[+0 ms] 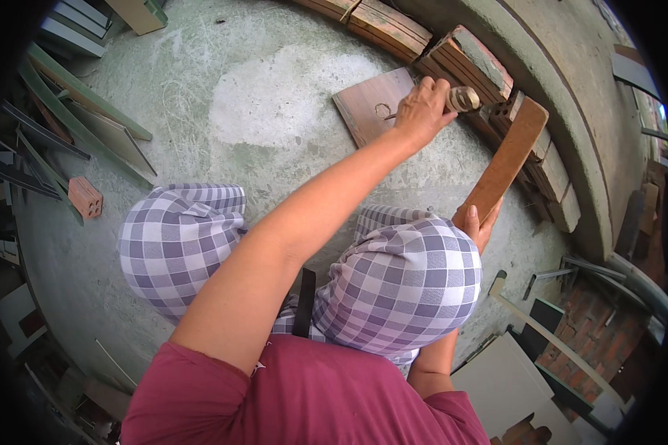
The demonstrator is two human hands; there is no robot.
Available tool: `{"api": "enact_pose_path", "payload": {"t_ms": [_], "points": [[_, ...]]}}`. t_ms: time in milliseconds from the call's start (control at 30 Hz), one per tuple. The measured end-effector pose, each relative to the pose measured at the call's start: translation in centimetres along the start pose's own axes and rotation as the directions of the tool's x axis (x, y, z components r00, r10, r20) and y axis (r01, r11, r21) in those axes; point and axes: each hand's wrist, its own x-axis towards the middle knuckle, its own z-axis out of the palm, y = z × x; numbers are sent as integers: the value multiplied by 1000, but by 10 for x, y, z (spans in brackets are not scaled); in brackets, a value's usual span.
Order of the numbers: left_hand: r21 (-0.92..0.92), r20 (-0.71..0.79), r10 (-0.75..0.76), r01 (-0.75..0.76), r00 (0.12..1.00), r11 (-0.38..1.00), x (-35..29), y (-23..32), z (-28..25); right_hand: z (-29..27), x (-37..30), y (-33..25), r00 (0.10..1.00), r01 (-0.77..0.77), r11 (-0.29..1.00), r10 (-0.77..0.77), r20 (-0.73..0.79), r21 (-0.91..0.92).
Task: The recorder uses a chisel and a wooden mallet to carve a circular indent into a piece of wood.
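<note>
My left hand [421, 111] is stretched out at the upper right, its fingers closed around a short tool whose rounded, shiny, amber-and-dark end [464, 99] sticks out on the right. A thin dark tip shows left of the fingers; the tool's kind is unclear. Below that hand, a flat wooden board [352, 111] with a dark ring-shaped mark lies on the floor. Beside my right knee, my right hand [484, 226] grips the near end of a long brown wooden block [508, 163], which slants up and away to the right. Some of its fingers are hidden behind the block.
Stacked bricks and planks [460, 63] run along a curved concrete ledge [571, 96]. A hollow brick [85, 197] sits on the floor at the left, near leaning panels [89, 119]. Boards and frames [508, 378] lie at the lower right. My checked-cloth knees [408, 282] are between my arms.
</note>
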Motion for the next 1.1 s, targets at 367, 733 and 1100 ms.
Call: {"api": "enact_pose_path", "payload": {"t_ms": [367, 733, 1100], "points": [[-255, -264, 45, -115, 963, 960, -28, 13, 48, 10, -5, -36, 906, 411, 873, -356, -230, 265], [-275, -293, 70, -154, 954, 949, -33, 9, 41, -9, -2, -67, 924, 368, 913, -339, -176, 174], [-265, -259, 103, -174, 960, 948, -29, 2, 36, -13, 3, -70, 918, 375, 902, -393, -45, -215]]}}
